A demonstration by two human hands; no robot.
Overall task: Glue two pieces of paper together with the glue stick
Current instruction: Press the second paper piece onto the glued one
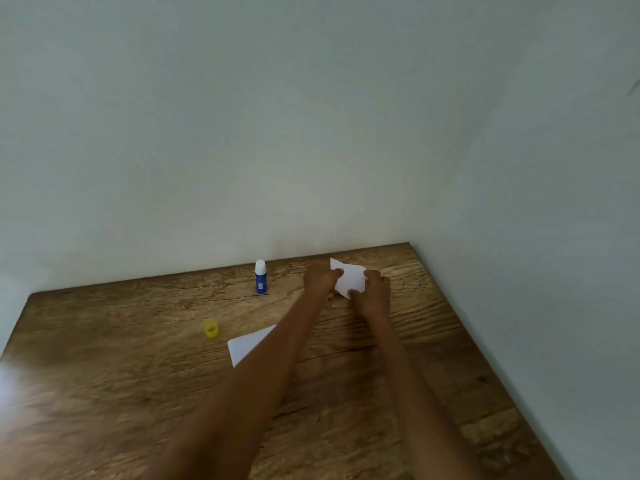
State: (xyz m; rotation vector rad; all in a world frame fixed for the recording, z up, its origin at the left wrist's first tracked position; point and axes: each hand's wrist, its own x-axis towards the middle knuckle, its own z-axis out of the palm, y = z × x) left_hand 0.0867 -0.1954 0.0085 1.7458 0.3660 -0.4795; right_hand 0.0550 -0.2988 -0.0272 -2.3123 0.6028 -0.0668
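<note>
I see the glue stick (260,277) standing upright just left of centre frame, long axis vertical, its white tip pointing up; its yellow cap (211,329) lies apart, lower left. Right of the stick, my left hand (320,280) and right hand (372,294) both pinch a white paper piece (350,279) between them, above the wooden table (104,393). A second paper sheet (247,342) lies flat below, partly under my left forearm.

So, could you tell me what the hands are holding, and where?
A small white paper: left hand at its left edge, right hand at its lower right.
</note>
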